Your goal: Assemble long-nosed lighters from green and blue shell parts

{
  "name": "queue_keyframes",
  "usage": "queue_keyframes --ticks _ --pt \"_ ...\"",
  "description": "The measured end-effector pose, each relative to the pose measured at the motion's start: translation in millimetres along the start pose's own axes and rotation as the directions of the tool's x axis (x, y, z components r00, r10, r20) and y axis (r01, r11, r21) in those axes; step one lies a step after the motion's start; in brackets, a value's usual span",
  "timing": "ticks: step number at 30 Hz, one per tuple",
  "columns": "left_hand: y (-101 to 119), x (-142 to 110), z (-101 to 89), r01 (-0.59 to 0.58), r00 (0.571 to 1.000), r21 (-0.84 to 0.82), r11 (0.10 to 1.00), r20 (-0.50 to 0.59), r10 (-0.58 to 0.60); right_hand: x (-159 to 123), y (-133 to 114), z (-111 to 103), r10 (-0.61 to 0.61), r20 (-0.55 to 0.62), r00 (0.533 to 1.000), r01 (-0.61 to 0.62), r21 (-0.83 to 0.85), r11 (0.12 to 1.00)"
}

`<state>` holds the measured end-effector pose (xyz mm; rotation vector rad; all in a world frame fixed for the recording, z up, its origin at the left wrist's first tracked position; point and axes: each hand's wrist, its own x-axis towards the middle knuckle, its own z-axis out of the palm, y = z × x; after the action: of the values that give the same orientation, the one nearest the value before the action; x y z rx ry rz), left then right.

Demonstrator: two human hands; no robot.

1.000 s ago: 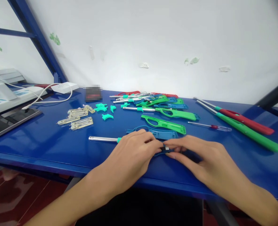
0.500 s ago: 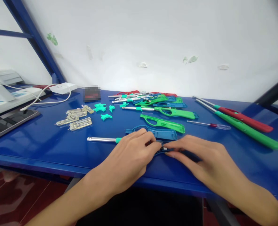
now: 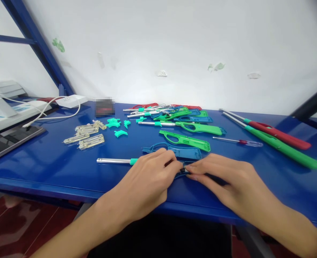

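Observation:
A long-reach lighter (image 3: 114, 161) with a metal barrel, a teal collar and a blue handle half lies near the table's front. My left hand (image 3: 151, 179) is closed over its middle and covers much of the handle. From the other side, my right hand (image 3: 225, 175) pinches the handle's inner parts between thumb and fingers, close to my left fingertips. The small piece there is mostly hidden. Just behind my hands lies a loose blue handle half (image 3: 186, 152), and beyond it a green handle half (image 3: 188, 141).
Clear fuel tanks (image 3: 91, 141) and teal triggers (image 3: 120, 133) lie to the left. Opened lighters (image 3: 201, 128) are piled at the back. On the right are a screwdriver (image 3: 244, 143), a green lighter (image 3: 284, 148) and a red lighter (image 3: 279, 134). A tablet (image 3: 13, 141) is at far left.
The lighter's barrel has shifted slightly to the left. My hands keep nearly the same place and grip.

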<state>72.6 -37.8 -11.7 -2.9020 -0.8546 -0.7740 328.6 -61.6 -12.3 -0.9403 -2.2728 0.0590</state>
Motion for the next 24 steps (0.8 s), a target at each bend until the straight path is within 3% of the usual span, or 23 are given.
queue_keyframes --ticks 6,24 --pt "-0.9 -0.9 3.1 -0.02 0.998 -0.033 0.999 -0.066 0.018 -0.7 0.0 0.8 0.01 0.003 1.0 -0.01 -0.004 1.0" --pt "0.4 -4.3 0.8 0.0 0.996 -0.08 0.997 -0.084 -0.006 -3.8 2.6 2.9 -0.001 -0.014 1.0 0.0 -0.05 0.999"
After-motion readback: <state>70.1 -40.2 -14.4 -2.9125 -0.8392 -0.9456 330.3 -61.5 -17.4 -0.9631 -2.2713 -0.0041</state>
